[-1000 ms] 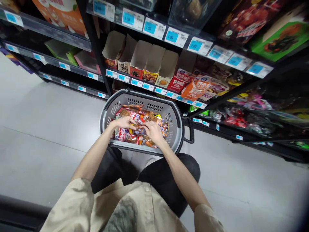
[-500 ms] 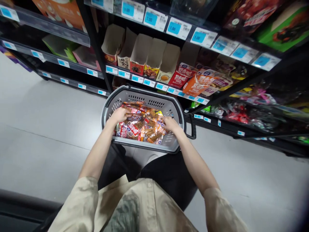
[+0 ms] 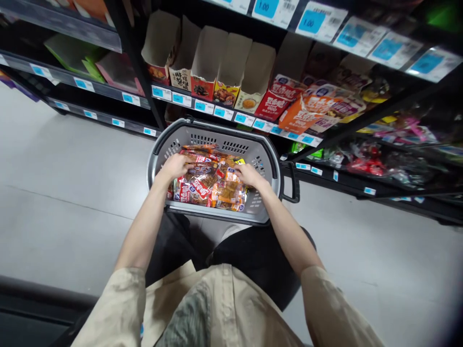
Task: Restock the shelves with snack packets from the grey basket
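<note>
A grey shopping basket (image 3: 269, 159) with a black rim stands in front of my knees, with several shiny red and orange snack packets (image 3: 227, 193) piled in it. Inside its left part, my left hand (image 3: 176, 166) has its fingers closed at the edge of a dark brown snack packet (image 3: 202, 169). Across the pile, my right hand (image 3: 249, 175) reaches over the right side, fingers bent onto an orange snack packet (image 3: 231, 177). The fingertips of both hands are partly hidden among the packets.
Ahead is a black shelf with a row of open cardboard display boxes (image 3: 206, 62). Filled red and orange snack boxes (image 3: 300, 111) stand farther right. Price labels (image 3: 222, 113) line the shelf edge. The basket's black handle (image 3: 294, 183) sticks out to the right. Pale floor (image 3: 72, 193) lies around.
My right hand has moved left and slightly up over the packets, and the orange packet near it has shifted. My left hand stays by the dark brown packet. The view has tilted slightly.
</note>
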`<state>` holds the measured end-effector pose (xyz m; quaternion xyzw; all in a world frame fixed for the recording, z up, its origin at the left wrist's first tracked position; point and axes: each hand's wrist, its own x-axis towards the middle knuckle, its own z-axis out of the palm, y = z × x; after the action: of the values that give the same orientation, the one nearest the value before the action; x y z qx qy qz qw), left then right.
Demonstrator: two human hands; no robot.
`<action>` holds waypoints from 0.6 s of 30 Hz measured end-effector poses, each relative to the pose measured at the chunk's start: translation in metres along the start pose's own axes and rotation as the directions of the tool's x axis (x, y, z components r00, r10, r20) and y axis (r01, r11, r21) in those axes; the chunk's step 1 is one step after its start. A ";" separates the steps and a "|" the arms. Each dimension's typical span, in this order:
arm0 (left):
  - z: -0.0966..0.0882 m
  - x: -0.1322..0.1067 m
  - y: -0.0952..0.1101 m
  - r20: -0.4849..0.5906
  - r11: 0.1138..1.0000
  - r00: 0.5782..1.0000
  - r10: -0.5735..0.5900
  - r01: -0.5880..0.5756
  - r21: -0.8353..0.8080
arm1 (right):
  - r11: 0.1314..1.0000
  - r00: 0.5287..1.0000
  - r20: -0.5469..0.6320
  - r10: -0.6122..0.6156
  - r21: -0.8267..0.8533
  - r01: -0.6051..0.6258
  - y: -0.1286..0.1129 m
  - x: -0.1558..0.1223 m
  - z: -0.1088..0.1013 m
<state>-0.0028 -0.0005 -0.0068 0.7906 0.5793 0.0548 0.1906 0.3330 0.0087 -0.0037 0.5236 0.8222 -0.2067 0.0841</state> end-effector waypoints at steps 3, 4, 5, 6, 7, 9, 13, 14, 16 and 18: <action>-0.004 -0.002 0.003 -0.031 0.996 0.997 -0.075 0.076 0.038 | 0.998 0.994 -0.105 0.039 -0.037 -0.044 -0.011 0.001 -0.003; -0.004 -0.002 0.003 -0.038 0.995 0.996 -0.084 0.086 0.044 | 0.999 0.993 -0.110 0.032 -0.025 -0.035 -0.015 0.001 -0.004; -0.004 -0.001 0.002 -0.037 0.995 0.996 -0.082 0.084 0.048 | 0.999 0.993 -0.114 0.038 0.002 -0.038 -0.018 0.000 -0.005; -0.003 -0.001 0.002 -0.034 0.996 0.997 -0.073 0.075 0.052 | 0.997 0.991 -0.114 0.069 0.046 -0.064 -0.020 0.000 -0.005; -0.003 -0.001 0.001 -0.031 0.996 0.997 -0.065 0.066 0.054 | 0.987 0.987 -0.105 0.125 0.115 -0.113 -0.022 0.000 -0.005; -0.002 0.000 0.001 -0.025 0.996 0.997 -0.069 0.070 0.060 | 0.922 0.961 -0.053 0.271 0.303 -0.243 -0.023 0.000 -0.003; -0.002 -0.001 0.003 0.025 0.986 0.991 -0.132 0.129 0.107 | 0.798 0.918 0.068 0.391 0.472 -0.375 -0.018 -0.002 0.001; -0.003 -0.001 0.004 0.050 0.983 0.989 -0.141 0.134 0.128 | 0.834 0.917 0.075 0.391 0.393 -0.388 -0.017 -0.003 0.002; -0.004 -0.001 0.005 0.097 0.978 0.984 -0.150 0.133 0.163 | 0.902 0.913 0.081 0.401 0.138 -0.408 -0.017 -0.006 0.005; -0.005 -0.001 0.005 0.118 0.974 0.981 -0.156 0.133 0.181 | 0.908 0.905 0.080 0.418 -0.070 -0.413 -0.021 -0.009 0.010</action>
<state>-0.0001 -0.0017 -0.0003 0.7618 0.6240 -0.0617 0.1628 0.3174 -0.0104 -0.0042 0.6742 0.6919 -0.1869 0.1782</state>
